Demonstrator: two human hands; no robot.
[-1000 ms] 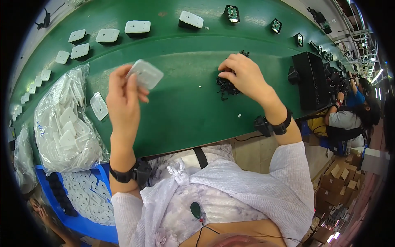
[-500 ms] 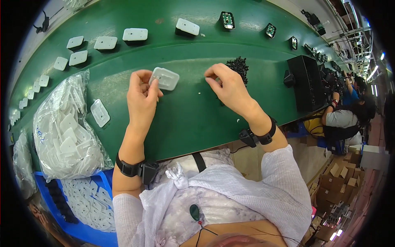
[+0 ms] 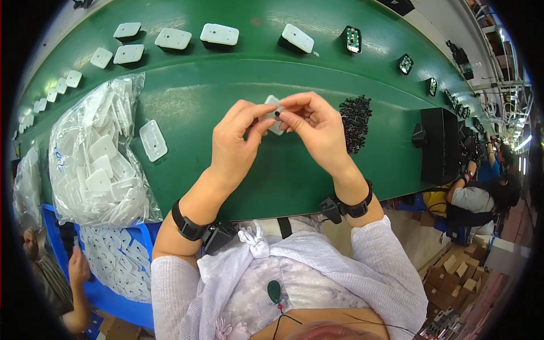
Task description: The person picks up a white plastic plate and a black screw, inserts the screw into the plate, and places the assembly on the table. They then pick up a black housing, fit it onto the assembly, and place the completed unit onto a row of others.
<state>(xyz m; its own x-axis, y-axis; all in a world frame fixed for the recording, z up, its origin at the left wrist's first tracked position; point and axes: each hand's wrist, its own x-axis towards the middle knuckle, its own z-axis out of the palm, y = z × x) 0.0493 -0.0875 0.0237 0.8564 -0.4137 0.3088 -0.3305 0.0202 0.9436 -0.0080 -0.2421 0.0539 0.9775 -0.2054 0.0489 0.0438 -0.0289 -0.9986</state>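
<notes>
In front of me, over the green table [image 3: 198, 190], both my hands meet at a small white plastic cover [image 3: 273, 100]. My left hand [image 3: 235, 136] pinches the cover between thumb and fingers. The fingers of my right hand [image 3: 320, 127] are closed on a small black part [image 3: 277, 114] and bring it against the cover's face. My fingers hide much of the cover. To the right of my right hand lies a pile of small black parts [image 3: 356, 122]. Another white cover [image 3: 153, 140] rests alone on the table to the left.
A clear bag of white covers [image 3: 102, 164] stands at the left, above a blue bin [image 3: 122, 318] of flat white pieces. Another person's hand [image 3: 78, 266] is beside the bin. White-topped black boxes [image 3: 219, 34] and open circuit-board housings [image 3: 352, 39] line the far side. A large black box [image 3: 439, 144] is at right.
My right hand has moved left from near the black pile to the cover, with a small black part in it. My left hand has carried the cover rightward. Another person's hand has appeared by the bin.
</notes>
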